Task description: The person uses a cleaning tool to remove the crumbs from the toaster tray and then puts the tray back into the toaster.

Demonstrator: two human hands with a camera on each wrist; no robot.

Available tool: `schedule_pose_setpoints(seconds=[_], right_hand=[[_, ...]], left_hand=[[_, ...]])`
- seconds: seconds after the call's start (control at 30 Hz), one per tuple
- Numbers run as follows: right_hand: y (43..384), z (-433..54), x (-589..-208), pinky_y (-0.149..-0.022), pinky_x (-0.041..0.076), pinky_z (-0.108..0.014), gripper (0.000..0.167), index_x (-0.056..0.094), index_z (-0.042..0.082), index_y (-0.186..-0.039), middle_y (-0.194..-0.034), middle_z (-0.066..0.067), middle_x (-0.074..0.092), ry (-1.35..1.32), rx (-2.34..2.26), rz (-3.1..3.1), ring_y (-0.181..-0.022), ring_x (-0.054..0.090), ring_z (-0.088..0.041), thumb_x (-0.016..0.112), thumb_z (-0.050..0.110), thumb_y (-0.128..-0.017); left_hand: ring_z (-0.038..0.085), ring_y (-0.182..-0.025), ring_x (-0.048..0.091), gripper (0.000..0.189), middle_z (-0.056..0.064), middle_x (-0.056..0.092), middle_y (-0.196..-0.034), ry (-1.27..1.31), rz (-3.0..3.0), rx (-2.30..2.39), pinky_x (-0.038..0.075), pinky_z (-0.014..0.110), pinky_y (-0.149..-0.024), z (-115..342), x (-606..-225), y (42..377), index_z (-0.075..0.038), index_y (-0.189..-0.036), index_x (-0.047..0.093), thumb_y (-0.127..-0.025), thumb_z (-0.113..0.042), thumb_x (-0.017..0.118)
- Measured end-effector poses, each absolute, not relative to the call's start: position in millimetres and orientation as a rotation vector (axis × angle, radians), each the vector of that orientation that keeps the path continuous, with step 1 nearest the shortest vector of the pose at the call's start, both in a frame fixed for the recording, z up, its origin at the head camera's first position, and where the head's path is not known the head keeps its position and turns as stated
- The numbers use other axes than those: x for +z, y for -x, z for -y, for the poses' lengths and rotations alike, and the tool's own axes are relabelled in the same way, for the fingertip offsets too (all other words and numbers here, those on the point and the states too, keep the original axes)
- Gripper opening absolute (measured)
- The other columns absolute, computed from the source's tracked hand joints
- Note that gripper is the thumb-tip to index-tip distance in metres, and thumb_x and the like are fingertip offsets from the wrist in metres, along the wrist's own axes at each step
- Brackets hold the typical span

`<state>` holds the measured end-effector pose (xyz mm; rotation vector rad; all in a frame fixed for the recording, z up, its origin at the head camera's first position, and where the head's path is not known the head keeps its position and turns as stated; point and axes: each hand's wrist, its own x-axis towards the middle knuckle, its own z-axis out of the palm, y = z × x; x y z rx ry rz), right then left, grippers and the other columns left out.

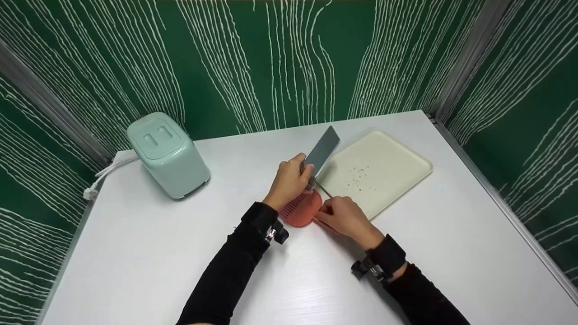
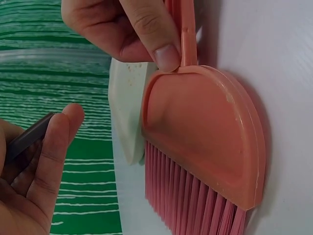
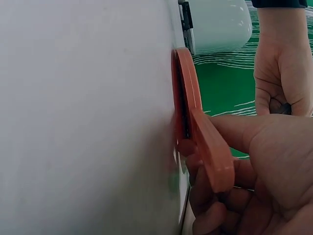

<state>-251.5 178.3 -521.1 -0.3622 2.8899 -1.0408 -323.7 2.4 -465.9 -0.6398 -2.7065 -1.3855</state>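
A coral hand brush point(image 1: 303, 213) with pink bristles point(image 2: 181, 186) is low over the white table, its rounded body hollowed on one face. My right hand point(image 1: 345, 217) pinches it by its handle point(image 2: 188, 39). My left hand point(image 1: 289, 179) grips a flat grey panel point(image 1: 324, 149) at its near end; the panel is tilted up beside the tray's left edge. Only a dark edge of that panel point(image 2: 30, 139) appears in the left wrist view. A cream tray point(image 1: 397, 158) with scattered brown crumbs point(image 1: 359, 177) lies just beyond my right hand.
A mint-green toaster point(image 1: 169, 155) stands at the back left of the white table point(image 1: 149, 271), its white cord and plug point(image 1: 90, 193) hanging over the left edge. Green walls with white lines point(image 1: 293, 58) enclose the back and sides.
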Motion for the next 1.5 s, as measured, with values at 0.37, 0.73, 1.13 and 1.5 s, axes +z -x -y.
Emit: schedule_pose_setpoints(seconds=[0.37, 0.73, 1.13, 1.5], right_hand=[[252.7, -181.1, -518.8, -0.054, 0.039, -0.025, 0.03, 0.062, 0.015, -0.069, -0.063, 0.007, 0.058, 0.361, -1.075, -2.884, -0.056, 0.051, -0.009, 0.077, 0.02, -0.095], [258.7, -184.9, -513.0, -0.051, 0.039, -0.024, 0.022, 0.068, 0.01, -0.094, -0.064, 0.002, 0.059, 0.282, -1.259, -2.835, -0.055, 0.051, -0.009, 0.063, 0.026, -0.108], [262.8, -185.3, -507.3, -0.063, 0.048, -0.024, 0.042, 0.062, 0.003, -0.12, -0.082, -0.007, 0.071, 0.123, -1.743, -2.572, -0.072, 0.061, -0.013, 0.042, 0.04, -0.117], [263.8, -181.1, -504.3, -0.06, 0.048, -0.021, 0.025, 0.05, 0.005, -0.112, -0.072, 0.002, 0.065, 0.023, -2.072, -2.308, -0.064, 0.06, -0.008, 0.045, 0.029, -0.117]], left_hand=[[0.017, -0.071, 0.078, 0.016, 0.014, 0.07, -0.09, 0.626, 2.727, -1.421, 0.063, 0.023, -0.058, -5.7, -462.8, 319.8, -0.004, -0.105, 0.06, -0.112, -0.017, 0.056], [0.014, -0.085, 0.065, 0.021, 0.014, 0.077, -0.106, 0.549, 2.716, -1.368, 0.053, 0.025, -0.07, -11.3, -465.0, 319.6, -0.003, -0.118, 0.066, -0.112, -0.022, 0.059], [0.009, -0.071, 0.052, 0.016, -0.003, 0.055, -0.078, 0.418, 2.542, -1.722, 0.043, 0.019, -0.061, -24.8, -482.4, 311.1, -0.002, -0.111, 0.065, -0.11, -0.017, 0.06], [0.008, -0.067, 0.055, 0.017, -0.004, 0.058, -0.078, 0.257, 2.358, -2.076, 0.046, 0.022, -0.062, -51.0, -496.3, 293.8, -0.008, -0.114, 0.061, -0.113, -0.024, 0.056]])
